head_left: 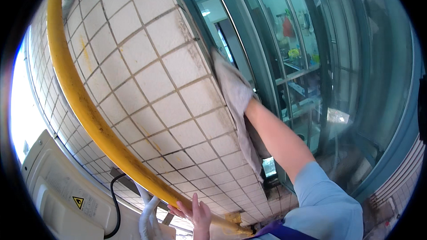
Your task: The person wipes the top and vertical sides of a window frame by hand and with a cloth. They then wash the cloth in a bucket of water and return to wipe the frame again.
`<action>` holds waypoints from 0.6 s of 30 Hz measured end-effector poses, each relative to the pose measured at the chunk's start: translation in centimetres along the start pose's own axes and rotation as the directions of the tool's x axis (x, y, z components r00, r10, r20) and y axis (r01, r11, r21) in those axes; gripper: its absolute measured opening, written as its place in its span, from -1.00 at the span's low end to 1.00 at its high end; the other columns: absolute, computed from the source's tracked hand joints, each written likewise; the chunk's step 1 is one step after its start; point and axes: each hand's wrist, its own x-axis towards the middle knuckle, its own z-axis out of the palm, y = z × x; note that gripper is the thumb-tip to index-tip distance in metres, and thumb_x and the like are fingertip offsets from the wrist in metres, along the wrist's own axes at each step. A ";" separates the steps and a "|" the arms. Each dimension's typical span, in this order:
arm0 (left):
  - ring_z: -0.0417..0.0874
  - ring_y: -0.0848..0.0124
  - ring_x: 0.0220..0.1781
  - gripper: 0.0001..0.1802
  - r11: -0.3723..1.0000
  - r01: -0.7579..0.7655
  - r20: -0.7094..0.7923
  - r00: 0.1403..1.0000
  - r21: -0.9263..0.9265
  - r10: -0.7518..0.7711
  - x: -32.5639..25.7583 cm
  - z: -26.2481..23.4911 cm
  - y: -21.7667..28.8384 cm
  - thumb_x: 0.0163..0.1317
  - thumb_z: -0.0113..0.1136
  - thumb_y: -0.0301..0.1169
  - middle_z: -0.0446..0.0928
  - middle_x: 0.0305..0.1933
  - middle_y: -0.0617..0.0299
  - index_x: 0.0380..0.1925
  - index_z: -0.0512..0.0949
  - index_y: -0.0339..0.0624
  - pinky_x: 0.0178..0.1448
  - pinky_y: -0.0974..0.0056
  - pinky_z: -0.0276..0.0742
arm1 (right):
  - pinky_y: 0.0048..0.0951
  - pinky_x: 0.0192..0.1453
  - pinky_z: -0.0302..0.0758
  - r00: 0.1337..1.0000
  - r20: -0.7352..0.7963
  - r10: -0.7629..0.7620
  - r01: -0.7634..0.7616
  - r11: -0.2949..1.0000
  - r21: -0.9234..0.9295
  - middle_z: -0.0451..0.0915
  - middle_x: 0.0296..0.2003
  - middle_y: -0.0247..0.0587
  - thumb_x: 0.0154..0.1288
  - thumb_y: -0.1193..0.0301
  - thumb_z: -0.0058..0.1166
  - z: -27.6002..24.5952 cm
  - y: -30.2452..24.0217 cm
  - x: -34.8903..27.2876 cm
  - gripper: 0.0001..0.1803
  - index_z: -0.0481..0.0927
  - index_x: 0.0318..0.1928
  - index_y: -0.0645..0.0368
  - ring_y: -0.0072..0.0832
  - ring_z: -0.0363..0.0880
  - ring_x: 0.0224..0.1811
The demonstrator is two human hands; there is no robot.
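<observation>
My right arm reaches up to the window, and a grey cloth (235, 86) covers the hand. Only the wrist of my right hand (252, 107) shows below the cloth; its fingers are hidden. The cloth lies against the edge where the white tiled wall (171, 80) meets the green window frame (262, 71), and its loose end hangs down along that edge. Low in the view, my left hand (199, 215) is open with fingers apart, at the yellow pipe (93, 120). Some of its fingers overlap the pipe; whether they press on it I cannot tell.
A pale outdoor unit (66, 191) with a yellow warning label stands at the lower left. A black cable (114, 204) and white wrapped tubes (146, 218) run beside it. Behind the window glass are metal bars (284, 58) and a room with a red item (288, 26).
</observation>
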 end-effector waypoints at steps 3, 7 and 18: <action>-0.30 -0.47 0.50 -0.54 1.000 0.016 0.017 1.000 0.022 -0.016 -0.2 -0.3 -0.3 0.02 0.16 -0.48 -0.20 0.56 -0.01 0.01 0.61 0.01 0.47 -0.39 -0.45 | -0.30 0.32 0.27 0.996 0.059 -0.071 0.065 0.993 0.102 0.50 0.09 -0.05 0.50 0.06 -0.45 1.8 -3.6 5.0 -0.40 0.46 -0.06 0.40 -0.27 0.42 0.16; -0.30 -0.47 0.50 -0.54 0.999 0.038 0.014 0.999 -0.009 -0.038 0.2 -0.3 0.4 0.01 0.18 -0.47 -0.20 0.57 0.01 0.01 0.60 0.01 0.46 -0.41 -0.48 | -0.28 0.22 0.33 0.996 0.081 -0.045 0.044 0.999 0.011 0.53 0.02 0.00 0.47 0.06 -0.45 1.7 -11.6 11.8 -0.41 0.46 -0.05 0.37 -0.24 0.47 0.07; -0.23 -0.34 0.53 -0.48 0.995 0.068 0.008 0.998 -0.072 -0.068 -0.7 0.0 0.3 0.15 0.27 -0.25 -0.05 0.53 -0.10 0.18 0.55 0.25 0.46 -0.41 -0.42 | -0.30 -0.18 0.55 0.725 0.260 -0.637 0.639 0.482 -0.600 0.66 -0.31 -0.04 0.27 0.46 0.01 4.0 -13.6 25.4 -0.84 0.63 -0.24 0.22 -0.26 0.66 -0.24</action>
